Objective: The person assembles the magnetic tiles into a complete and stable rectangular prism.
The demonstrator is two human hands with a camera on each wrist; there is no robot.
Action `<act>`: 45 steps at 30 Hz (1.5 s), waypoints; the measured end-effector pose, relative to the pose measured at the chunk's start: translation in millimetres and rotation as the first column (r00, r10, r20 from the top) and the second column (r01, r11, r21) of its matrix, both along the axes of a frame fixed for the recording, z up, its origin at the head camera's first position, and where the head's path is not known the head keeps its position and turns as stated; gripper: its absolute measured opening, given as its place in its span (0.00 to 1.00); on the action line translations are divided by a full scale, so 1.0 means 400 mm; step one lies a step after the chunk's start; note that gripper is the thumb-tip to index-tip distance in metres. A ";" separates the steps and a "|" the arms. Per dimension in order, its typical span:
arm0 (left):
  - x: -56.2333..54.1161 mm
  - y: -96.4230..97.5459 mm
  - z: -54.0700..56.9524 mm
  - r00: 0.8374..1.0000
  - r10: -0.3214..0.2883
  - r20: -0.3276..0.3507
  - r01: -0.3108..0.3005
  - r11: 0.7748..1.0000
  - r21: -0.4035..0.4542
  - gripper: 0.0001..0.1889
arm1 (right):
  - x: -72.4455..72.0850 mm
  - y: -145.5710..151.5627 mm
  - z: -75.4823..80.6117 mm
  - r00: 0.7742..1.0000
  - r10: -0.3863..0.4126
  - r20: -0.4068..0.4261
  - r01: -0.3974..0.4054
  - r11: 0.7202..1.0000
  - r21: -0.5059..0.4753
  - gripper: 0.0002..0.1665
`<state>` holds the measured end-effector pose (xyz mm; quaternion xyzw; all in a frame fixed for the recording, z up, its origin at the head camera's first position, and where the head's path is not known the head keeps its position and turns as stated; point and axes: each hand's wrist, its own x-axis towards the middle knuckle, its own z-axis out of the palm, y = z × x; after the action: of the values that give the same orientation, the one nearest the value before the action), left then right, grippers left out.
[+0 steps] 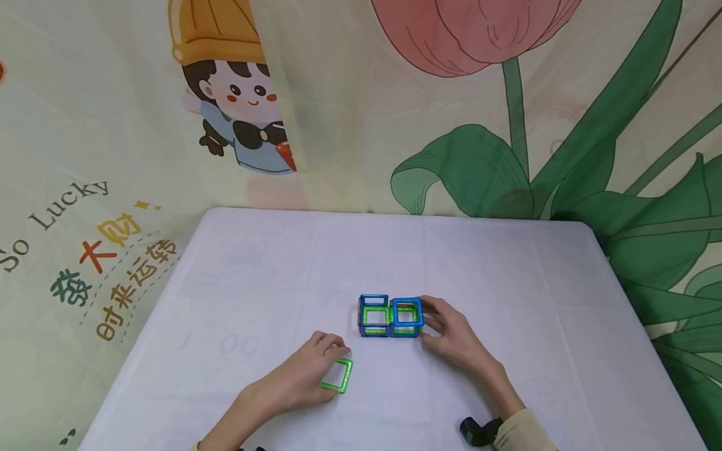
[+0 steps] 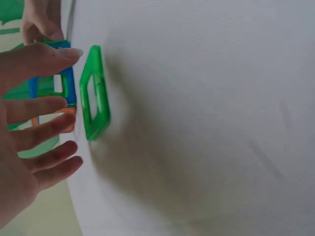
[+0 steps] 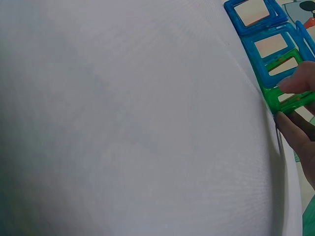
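Two joined open-frame cubes of magnetic tiles (image 1: 375, 326), blue and green with a bit of orange, stand side by side near the middle of the table. My right hand (image 1: 454, 332) grips the right-hand cube at its outer side, thumb at the front and fingers behind; the right wrist view shows the thumb (image 3: 298, 81) over a green lower part. A single green square magnetic tile (image 1: 348, 376) lies nearer, to the left. Over it is my left hand (image 1: 307, 373). In the left wrist view its fingers (image 2: 44, 130) are spread, with the green tile (image 2: 101, 98) just beyond the fingertips.
A white cloth covers the table (image 1: 271, 263), whose far edge meets a printed wall hanging (image 1: 338, 125). A black strap-like device (image 1: 479, 432) sits at the right wrist by the beige sleeve (image 1: 524, 432).
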<state>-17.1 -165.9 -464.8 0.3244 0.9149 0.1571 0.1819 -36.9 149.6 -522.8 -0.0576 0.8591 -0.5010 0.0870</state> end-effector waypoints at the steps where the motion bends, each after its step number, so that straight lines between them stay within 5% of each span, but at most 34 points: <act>1: 0.002 0.000 -0.003 1.000 -0.004 0.001 0.004 1.000 -0.014 0.33 | 0.000 0.000 0.000 1.000 -0.001 0.001 0.001 1.000 0.000 0.47; 17: 0.025 0.007 -0.013 0.978 -0.133 -0.159 0.125 0.990 -0.061 0.27 | 0.001 -0.002 -0.001 1.000 -0.002 0.004 0.002 1.000 -0.017 0.47; 28: 0.011 0.015 -0.019 0.977 -0.086 -0.193 0.080 0.996 -0.043 0.28 | 0.002 -0.005 0.001 1.000 -0.007 0.004 0.008 1.000 -0.014 0.47; 45: -0.029 0.044 0.052 0.963 -0.066 -0.260 0.092 0.992 0.089 0.32 | 0.004 -0.003 0.003 1.000 -0.007 0.003 0.007 1.000 -0.026 0.47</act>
<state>-28.8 -148.3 -444.2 0.3869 0.9080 0.1522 0.0515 -35.2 148.5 -521.6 -0.0551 0.8526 -0.5125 0.0861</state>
